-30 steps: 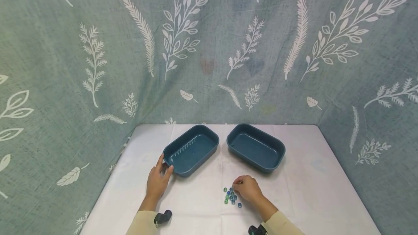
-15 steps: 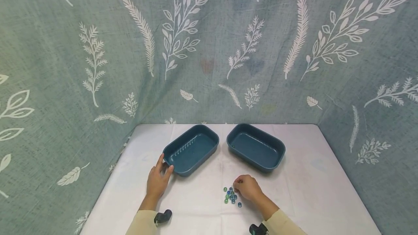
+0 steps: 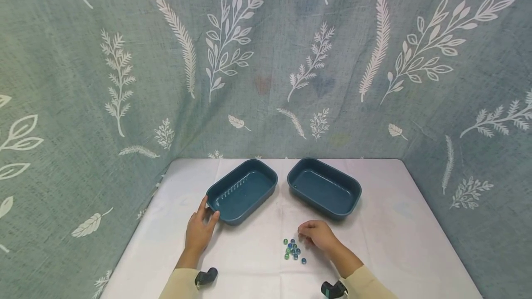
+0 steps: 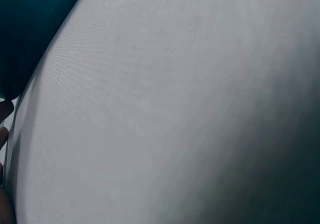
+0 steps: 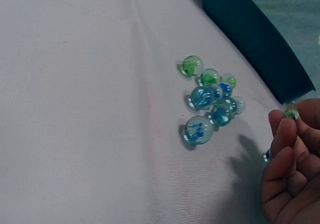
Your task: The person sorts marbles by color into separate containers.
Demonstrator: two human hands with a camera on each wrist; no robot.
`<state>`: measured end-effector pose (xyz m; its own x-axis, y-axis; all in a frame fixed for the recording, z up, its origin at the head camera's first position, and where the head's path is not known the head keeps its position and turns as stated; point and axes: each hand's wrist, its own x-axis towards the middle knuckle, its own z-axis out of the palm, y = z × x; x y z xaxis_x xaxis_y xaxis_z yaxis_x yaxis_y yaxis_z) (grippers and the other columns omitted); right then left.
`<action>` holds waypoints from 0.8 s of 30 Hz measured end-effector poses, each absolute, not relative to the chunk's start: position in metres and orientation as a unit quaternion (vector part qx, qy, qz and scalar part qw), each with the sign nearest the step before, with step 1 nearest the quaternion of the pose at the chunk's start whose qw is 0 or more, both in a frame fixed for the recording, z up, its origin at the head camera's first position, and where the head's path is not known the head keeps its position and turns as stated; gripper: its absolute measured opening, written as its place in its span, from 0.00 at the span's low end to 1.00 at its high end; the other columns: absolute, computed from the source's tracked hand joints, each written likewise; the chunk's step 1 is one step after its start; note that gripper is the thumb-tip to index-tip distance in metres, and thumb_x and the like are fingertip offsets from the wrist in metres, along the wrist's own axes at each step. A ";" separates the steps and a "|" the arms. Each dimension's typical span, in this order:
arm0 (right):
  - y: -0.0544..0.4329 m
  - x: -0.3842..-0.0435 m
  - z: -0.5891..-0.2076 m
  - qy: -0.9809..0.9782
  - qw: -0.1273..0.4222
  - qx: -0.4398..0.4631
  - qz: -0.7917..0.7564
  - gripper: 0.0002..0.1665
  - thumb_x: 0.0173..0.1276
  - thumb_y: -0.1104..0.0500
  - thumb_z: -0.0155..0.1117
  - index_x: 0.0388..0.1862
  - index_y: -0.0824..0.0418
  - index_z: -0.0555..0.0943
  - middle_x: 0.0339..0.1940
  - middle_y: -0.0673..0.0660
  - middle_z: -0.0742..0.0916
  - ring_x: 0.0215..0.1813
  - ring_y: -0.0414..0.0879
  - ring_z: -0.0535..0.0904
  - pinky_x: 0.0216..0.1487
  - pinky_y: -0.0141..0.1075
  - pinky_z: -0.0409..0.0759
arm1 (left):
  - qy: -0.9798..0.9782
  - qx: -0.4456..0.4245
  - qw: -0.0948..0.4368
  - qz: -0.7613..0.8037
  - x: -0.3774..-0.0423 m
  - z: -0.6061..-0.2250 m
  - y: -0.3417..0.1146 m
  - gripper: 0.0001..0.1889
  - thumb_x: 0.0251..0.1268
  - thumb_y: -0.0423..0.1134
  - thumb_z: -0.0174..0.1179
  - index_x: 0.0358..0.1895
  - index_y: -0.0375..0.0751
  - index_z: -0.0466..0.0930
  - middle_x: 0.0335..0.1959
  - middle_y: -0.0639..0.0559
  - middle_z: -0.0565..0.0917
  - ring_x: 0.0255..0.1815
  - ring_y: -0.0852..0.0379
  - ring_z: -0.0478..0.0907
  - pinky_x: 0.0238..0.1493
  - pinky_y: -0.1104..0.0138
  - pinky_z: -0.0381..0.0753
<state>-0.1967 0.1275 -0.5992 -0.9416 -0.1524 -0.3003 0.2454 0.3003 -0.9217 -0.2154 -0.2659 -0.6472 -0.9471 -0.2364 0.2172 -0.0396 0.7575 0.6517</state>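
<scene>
White cloth (image 3: 399, 253), leaf-print drape (image 3: 270, 59) behind; right hand (image 3: 320, 235) pinches green marble (image 5: 291, 113).

The right hand (image 5: 295, 169) partly hides a green marble (image 5: 290, 114); the left wrist view crops the left hand (image 4: 4, 137).

This looks like a little booth for filming, with a white table (image 3: 399, 225) inside. A big blue-green cloth (image 3: 274, 54) with white leaves and twigs on it hangs like a wall behind the table's far edge. It bends at both far corners and goes along the left and right edges too. By the near edge, one small black camera (image 3: 206, 276) sits beside the left sleeve (image 3: 179, 284). I can't tell if the booth is in a home or a lab.
</scene>
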 end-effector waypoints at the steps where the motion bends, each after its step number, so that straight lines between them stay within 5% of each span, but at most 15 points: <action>1: 0.128 -0.197 -0.598 0.784 0.169 0.029 -0.596 0.09 0.68 0.61 0.62 0.39 0.67 0.84 0.30 0.54 0.86 0.29 0.46 0.78 0.31 0.37 0.76 | -0.926 0.076 0.144 -0.340 -0.215 -0.647 -0.266 0.40 0.68 0.63 0.53 0.78 0.61 0.49 0.69 0.43 0.69 0.69 0.29 0.60 0.68 0.38 0.51; 10: 0.135 -0.206 -0.579 0.769 0.154 0.031 -0.620 0.14 0.69 0.60 0.62 0.43 0.72 0.83 0.31 0.56 0.86 0.30 0.47 0.78 0.33 0.37 0.75 | -0.926 0.076 0.142 -0.341 -0.215 -0.646 -0.266 0.40 0.68 0.62 0.55 0.78 0.60 0.49 0.69 0.42 0.69 0.69 0.31 0.60 0.70 0.41 0.48; 24: 0.159 -0.227 -0.549 0.786 0.109 0.066 -0.605 0.11 0.68 0.58 0.65 0.41 0.66 0.86 0.33 0.58 0.87 0.30 0.47 0.78 0.31 0.35 0.75 | -0.924 0.079 0.146 -0.344 -0.214 -0.645 -0.265 0.39 0.68 0.60 0.56 0.78 0.60 0.50 0.68 0.42 0.70 0.69 0.28 0.59 0.68 0.38 0.50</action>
